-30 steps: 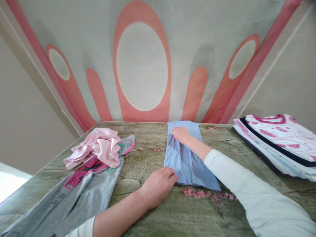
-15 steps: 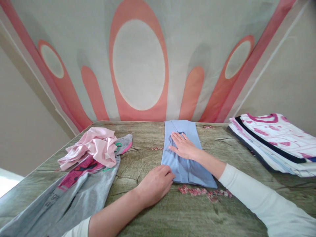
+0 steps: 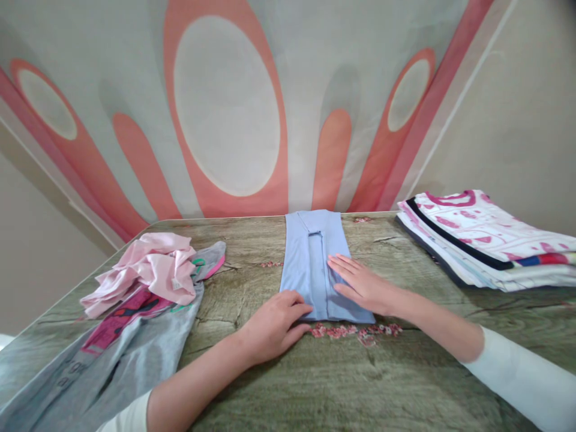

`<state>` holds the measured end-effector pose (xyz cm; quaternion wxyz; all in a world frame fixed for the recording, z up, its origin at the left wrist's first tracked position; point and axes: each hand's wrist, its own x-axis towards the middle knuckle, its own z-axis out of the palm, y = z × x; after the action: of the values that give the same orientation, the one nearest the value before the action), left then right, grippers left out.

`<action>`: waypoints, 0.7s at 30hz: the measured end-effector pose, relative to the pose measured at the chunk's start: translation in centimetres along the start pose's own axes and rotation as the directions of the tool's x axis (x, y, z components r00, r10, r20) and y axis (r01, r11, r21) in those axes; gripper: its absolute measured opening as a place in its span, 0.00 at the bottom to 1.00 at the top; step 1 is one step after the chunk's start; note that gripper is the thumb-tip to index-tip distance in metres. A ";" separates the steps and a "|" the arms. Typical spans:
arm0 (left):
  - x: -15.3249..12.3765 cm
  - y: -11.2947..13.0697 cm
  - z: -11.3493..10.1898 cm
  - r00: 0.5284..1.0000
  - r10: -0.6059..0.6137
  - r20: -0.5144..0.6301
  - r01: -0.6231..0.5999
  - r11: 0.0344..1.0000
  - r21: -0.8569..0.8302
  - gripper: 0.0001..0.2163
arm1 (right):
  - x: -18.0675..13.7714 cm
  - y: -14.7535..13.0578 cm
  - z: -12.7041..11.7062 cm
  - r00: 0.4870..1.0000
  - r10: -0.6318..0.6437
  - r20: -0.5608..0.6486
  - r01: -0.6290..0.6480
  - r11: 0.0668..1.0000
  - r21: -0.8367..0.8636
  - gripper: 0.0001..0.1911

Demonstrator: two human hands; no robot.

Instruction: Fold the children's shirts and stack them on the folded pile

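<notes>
A light blue garment [image 3: 297, 264] lies folded into a long narrow panel, its two sides turned in and a strip showing between them. My right hand [image 3: 362, 287] rests flat on its right side, fingers stretched out together. At the lower left corner, my left hand [image 3: 276, 327] touches the cloth with bent fingers, thumb apart from them on the table. Neither hand grips the fabric. To the left, a crumpled pink garment [image 3: 164, 264] is heaped over a grey garment [image 3: 139, 348] with a magenta print.
A stack of folded clothes [image 3: 477, 240] stands at the right, a white and pink printed shirt on top. Everything lies on a wood-patterned table [image 3: 405, 372] with printed flowers. Behind its far edge rises a wall covering [image 3: 301, 150] with coral shapes.
My right hand has slid from the garment's upper middle down to its lower right side. The left hand's fingers have loosened at the corner. The camera view has shifted slightly right.
</notes>
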<state>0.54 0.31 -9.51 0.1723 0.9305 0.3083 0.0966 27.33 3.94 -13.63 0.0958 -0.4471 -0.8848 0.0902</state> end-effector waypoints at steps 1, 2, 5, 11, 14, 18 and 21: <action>0.1 0.2 0.1 1.000 -0.002 0.009 0.002 1.000 0.003 0.14 | -1.0 -0.5 0.0 0.999 -0.029 0.038 0.029 0.999 0.014 0.33; 0.2 0.4 0.1 1.000 -0.004 0.020 0.003 1.000 0.004 0.15 | -1.9 -1.0 -0.1 0.996 -0.052 0.070 0.050 0.998 0.028 0.33; 0.3 1.1 -0.4 0.997 0.016 0.072 -0.014 1.000 -0.020 0.15 | -3.8 -2.6 -0.1 0.986 -0.097 0.132 0.088 0.993 0.074 0.34; 0.8 0.8 -1.2 0.996 -0.021 0.084 0.016 0.999 0.052 0.16 | -4.7 -3.7 -1.0 0.982 -0.108 0.158 0.089 0.989 0.122 0.34; 1.2 -0.2 0.1 0.995 -0.091 0.046 0.080 0.977 0.200 0.21 | -3.6 -3.2 -1.3 0.995 -0.061 0.085 0.052 0.993 0.107 0.33; 1.1 -0.6 1.9 0.986 -0.139 0.093 0.108 0.954 0.281 0.26 | -1.9 -1.9 -0.2 1.000 -0.002 -0.004 0.002 1.000 0.025 0.36; 0.7 0.2 1.9 0.981 -0.157 0.113 0.121 0.953 0.277 0.27 | -1.7 -1.4 1.0 1.000 -0.022 0.011 0.022 1.000 -0.007 0.36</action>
<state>1.70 0.11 -11.12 0.0713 0.9256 0.3711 -0.0212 26.97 1.65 -14.38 0.0902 -0.4373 -0.8904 0.0887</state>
